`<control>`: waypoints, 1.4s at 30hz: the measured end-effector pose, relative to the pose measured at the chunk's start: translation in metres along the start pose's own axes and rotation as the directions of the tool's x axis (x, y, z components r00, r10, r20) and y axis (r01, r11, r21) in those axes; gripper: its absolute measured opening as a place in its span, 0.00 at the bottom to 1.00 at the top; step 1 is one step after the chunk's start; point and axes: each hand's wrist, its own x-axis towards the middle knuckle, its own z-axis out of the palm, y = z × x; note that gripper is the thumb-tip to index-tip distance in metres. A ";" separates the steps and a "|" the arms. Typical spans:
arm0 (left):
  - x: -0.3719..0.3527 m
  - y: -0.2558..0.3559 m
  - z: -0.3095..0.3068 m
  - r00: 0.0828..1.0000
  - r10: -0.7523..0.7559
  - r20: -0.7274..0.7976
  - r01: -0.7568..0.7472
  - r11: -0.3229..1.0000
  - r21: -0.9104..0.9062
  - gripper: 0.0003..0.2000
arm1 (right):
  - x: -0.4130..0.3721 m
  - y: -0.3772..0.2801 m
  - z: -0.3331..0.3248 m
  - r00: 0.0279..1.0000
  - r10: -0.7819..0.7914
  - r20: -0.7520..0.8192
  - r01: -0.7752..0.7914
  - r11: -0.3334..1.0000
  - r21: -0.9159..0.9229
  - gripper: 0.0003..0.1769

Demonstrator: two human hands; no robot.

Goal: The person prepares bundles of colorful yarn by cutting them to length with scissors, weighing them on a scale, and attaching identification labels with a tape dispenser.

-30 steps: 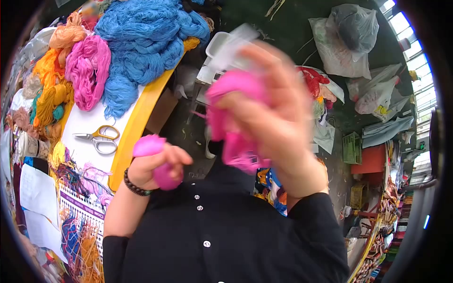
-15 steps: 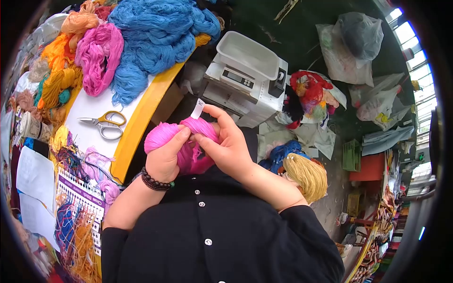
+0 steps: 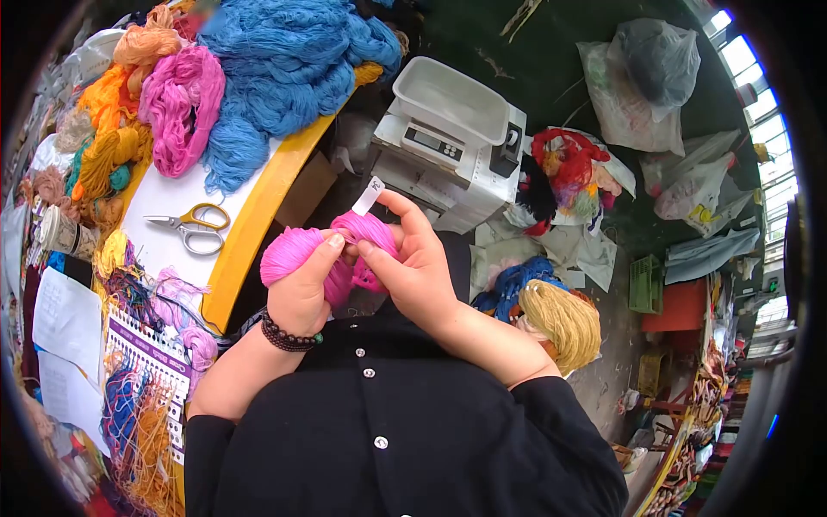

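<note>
Both hands hold a bright pink skein of thread (image 3: pixel 293 252) in front of my chest. My left hand (image 3: pixel 297 293) wraps round its left part, thumb pressed on top. My right hand (image 3: pixel 413 263) grips the right part, its thumb tip meeting the left thumb at the middle of the skein. A small white paper tag (image 3: pixel 368 196) with dark marks stands up from the skein beside my raised right index finger. The fingers underneath are hidden by the thread. A dark beaded bracelet (image 3: pixel 289 334) circles my left wrist.
Yellow-handled scissors (image 3: pixel 194 226) lie on the yellow-edged table (image 3: pixel 250 226), near a heap of blue yarn (image 3: pixel 276 65) and a pink hank (image 3: pixel 181 112). Ahead stands a digital scale (image 3: pixel 448 129) with a white tray. A tan skein (image 3: pixel 564 327) sits to the right.
The skein and both hands have shifted very slightly, and the paper tag has tilted to the right. Both hands keep their hold on the thread.
</note>
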 end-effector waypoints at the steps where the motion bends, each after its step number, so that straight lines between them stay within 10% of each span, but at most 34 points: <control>1: 0.000 0.000 0.001 1.000 0.012 -0.002 -0.012 1.000 0.014 0.07 | 0.000 0.000 -0.001 1.000 -0.001 -0.001 0.001 1.000 0.001 0.31; 18: 0.000 0.003 -0.003 0.996 0.069 -0.054 -0.062 0.990 0.128 0.07 | -0.004 0.001 -0.011 0.999 0.002 0.040 0.000 0.999 -0.034 0.31; 20: 0.003 0.012 -0.013 0.960 0.261 0.097 -0.263 0.733 0.627 0.07 | -0.008 -0.005 -0.016 0.997 0.039 0.067 -0.032 0.995 -0.096 0.32; 23: 0.014 0.066 -0.013 0.988 0.046 -0.144 -0.062 0.992 -0.108 0.12 | -0.016 -0.006 -0.045 0.985 0.107 0.134 -0.074 0.969 -0.234 0.35; 32: -0.025 0.305 -0.181 0.923 0.383 0.037 -0.328 0.835 -0.441 0.10 | -0.049 -0.009 -0.188 0.964 0.068 -0.256 -0.161 0.919 -0.361 0.37; 36: -0.064 0.375 -0.253 0.803 0.548 -0.233 -0.579 0.627 -0.521 0.19 | -0.049 -0.013 -0.218 0.951 -0.012 -0.309 -0.083 0.953 -0.291 0.36; 38: -0.061 0.355 -0.228 0.837 0.536 -0.112 -0.489 0.642 -0.590 0.24 | -0.038 -0.020 -0.199 0.956 -0.016 -0.292 -0.059 0.967 -0.247 0.37; 42: -0.015 0.215 -0.083 0.723 0.339 0.602 -0.023 0.882 -0.470 0.34 | -0.017 -0.055 -0.128 0.991 0.129 0.034 -0.125 0.987 -0.100 0.43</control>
